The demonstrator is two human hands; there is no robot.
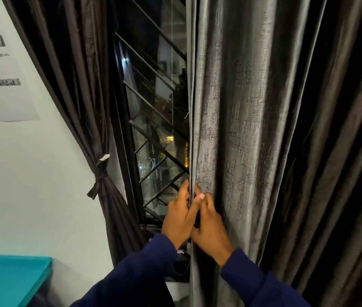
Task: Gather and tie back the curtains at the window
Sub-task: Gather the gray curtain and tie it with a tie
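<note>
The right curtain [242,107] is hanging loose right of the window [153,120]; we are pinching its near leading edge between left hand [179,220] and right hand [210,227]. It looks soft, heavy, slightly slippery, so we are judging a full-width bunch safest.

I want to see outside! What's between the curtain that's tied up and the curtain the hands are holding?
In the head view, the window with its black metal grille lies between the tied curtain and the loose curtain that the left hand and right hand grip.
</note>
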